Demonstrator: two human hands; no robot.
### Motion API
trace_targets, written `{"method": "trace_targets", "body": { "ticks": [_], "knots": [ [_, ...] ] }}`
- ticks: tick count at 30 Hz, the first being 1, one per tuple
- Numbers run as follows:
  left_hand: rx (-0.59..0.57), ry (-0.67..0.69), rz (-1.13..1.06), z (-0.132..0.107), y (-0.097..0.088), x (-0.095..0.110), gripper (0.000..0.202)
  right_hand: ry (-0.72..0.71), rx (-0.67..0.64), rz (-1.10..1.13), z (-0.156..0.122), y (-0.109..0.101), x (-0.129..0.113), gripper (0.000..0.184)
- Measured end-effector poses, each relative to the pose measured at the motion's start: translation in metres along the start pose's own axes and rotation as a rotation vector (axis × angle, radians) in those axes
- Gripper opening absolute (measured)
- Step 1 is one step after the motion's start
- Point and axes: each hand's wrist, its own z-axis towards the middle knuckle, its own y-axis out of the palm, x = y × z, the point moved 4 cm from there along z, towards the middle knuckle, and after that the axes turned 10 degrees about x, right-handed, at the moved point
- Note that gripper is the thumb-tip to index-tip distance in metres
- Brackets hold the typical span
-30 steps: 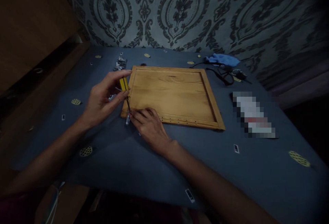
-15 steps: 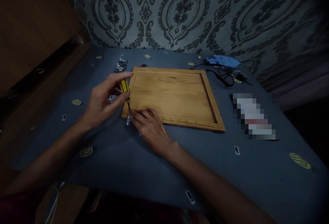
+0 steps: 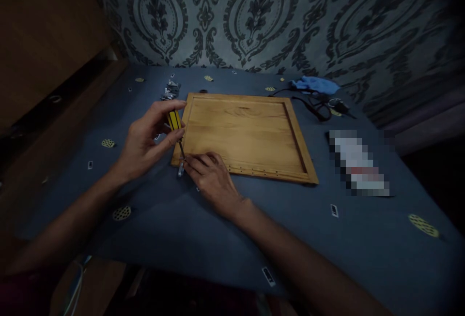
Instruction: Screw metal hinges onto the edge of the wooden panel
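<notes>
My left hand (image 3: 145, 137) has its thumb and fingers closed around the yellow-and-black handle of a screwdriver (image 3: 174, 120). The screwdriver leans slightly, its thin shaft pointing down at a small metal hinge (image 3: 180, 167) on the near left corner of a framed wooden panel (image 3: 240, 129). My right hand (image 3: 215, 180) lies over the near edge of that panel, fingers bent, with the fingertips pressed at the hinge beside the screwdriver's tip. Exactly where the tip meets the hinge is too small to make out. A row of small dark holes runs along the near frame edge.
More metal hinges (image 3: 170, 89) lie in a pile behind my left hand. At the back right are a blue cloth (image 3: 315, 85), dark glasses (image 3: 316, 110) and keys (image 3: 341, 107). A blurred-out flat object (image 3: 359, 163) lies right of the panel. A wooden cabinet (image 3: 47, 40) borders the left side.
The screwdriver handle has shifted very slightly within my left fingers. My right hand, the hinge and the panel stay in place.
</notes>
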Motion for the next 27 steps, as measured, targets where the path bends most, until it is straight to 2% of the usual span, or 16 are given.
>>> {"method": "trace_targets", "body": {
  "ticks": [4, 11, 15, 21, 27],
  "knots": [
    [0.042, 0.022, 0.057, -0.0001, -0.0013, -0.0021, 0.043, -0.011, 0.001, -0.029, -0.0003, 0.0, -0.0004, 0.034],
    [-0.021, -0.031, -0.058, 0.0, 0.0011, 0.0016, 0.044, -0.014, 0.016, -0.034, 0.0002, 0.0015, 0.0, 0.029],
    [-0.018, -0.069, -0.067, -0.0017, 0.0019, 0.0003, 0.044, -0.024, 0.006, -0.055, 0.0003, 0.0014, -0.0003, 0.032],
    [0.084, 0.04, 0.033, 0.0005, -0.0025, -0.0018, 0.04, -0.024, 0.002, -0.062, -0.0004, 0.001, 0.0002, 0.034],
    [0.061, 0.039, 0.018, 0.0017, -0.0021, -0.0009, 0.042, -0.004, -0.005, -0.03, 0.0, 0.001, 0.0002, 0.032]
  ]
}}
